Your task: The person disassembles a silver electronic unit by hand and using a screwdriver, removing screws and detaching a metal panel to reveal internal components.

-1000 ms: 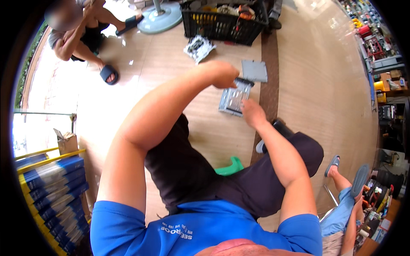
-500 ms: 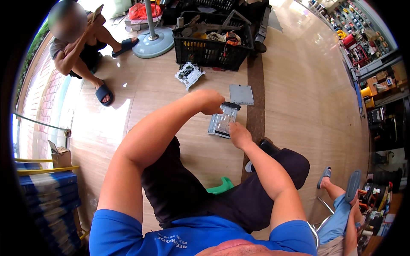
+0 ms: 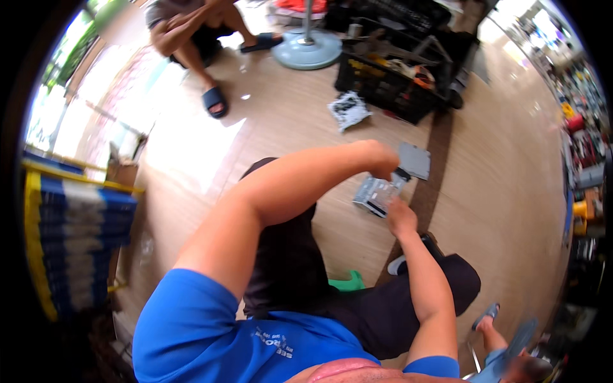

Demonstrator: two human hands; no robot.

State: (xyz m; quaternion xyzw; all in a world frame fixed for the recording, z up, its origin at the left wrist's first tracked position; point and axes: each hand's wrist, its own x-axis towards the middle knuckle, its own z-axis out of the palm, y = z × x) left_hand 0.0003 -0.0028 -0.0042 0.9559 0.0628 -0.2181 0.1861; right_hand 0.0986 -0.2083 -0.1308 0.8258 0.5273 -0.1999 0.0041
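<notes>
A silver, box-shaped metal unit with a dark end piece, resembling a disc drive point(image 3: 371, 195), is between my two hands above the floor. My left hand point(image 3: 382, 158) is closed at its far end, by the dark piece; motion smears its fingers. At the near right side, my right hand point(image 3: 401, 218) grips the unit's edge with fingers bent. Just beyond it a flat grey metal plate point(image 3: 415, 161) lies on the floor. Farther off lies a white and black frame-like part point(image 3: 348, 111).
A black plastic crate point(image 3: 389, 80) full of tools and parts stands at the back, beside a round pale-blue stand base point(image 3: 308, 50). Another person's sandalled foot point(image 3: 216, 103) is at the far left. Blue stacked goods point(image 3: 80, 236) stand left; a green object point(image 3: 348, 281) shows below my legs.
The whole view has swung, shifting the scene rightward and tilting it. Both hands stay on the metal unit, which now sits at a different angle with more of its near end showing.
</notes>
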